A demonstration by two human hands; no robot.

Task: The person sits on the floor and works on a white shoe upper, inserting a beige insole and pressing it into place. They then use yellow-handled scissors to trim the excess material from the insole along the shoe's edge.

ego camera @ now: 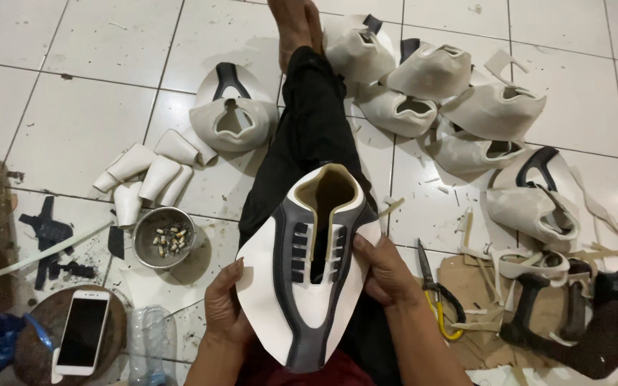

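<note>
- Basically head view only; white shoe upper (pixel 309 286) with dark grey overlay strips held flat over the lap, above the outstretched black-trousered leg (pixel 312 136); tongue opening pointing away from the body
- Left hand (pixel 224 311) curled round the lower left edge of the upper, thumb on top, fingers underneath; pinching the white panel, not spread
- Right hand (pixel 388 268) clamped on the right edge beside the lace slots, thumb pressed on the face, fingers hidden behind; pinching too
- Risk: held by the edges only, middle unsupported; likely to sag or crease along the grey strips if the thumbs press harder
- Risk: any glue on the panel not visible, so cannot tell; if tacky, thumb marks on the white face
- Risk: metal bowl (pixel 166 237) of small butts just left of the knee; a left elbow swing could tip it onto the tiles (pixel 73 121) and soil the work
- Risk: yellow-handled scissors (pixel 434 289) lying just beside the right forearm, blades pointing away; could snag when the hand drops
- Risk: phone (pixel 82 332) on a round stand near a clear plastic bottle (pixel 146 347); a knock could spill onto it
- Finished white uppers (pixel 430 93) piled round the bare foot (pixel 296 25); a leg shift could crush or scuff them
- Offcuts (pixel 144 175) scattered left of the leg; slip hazard on standing
</note>
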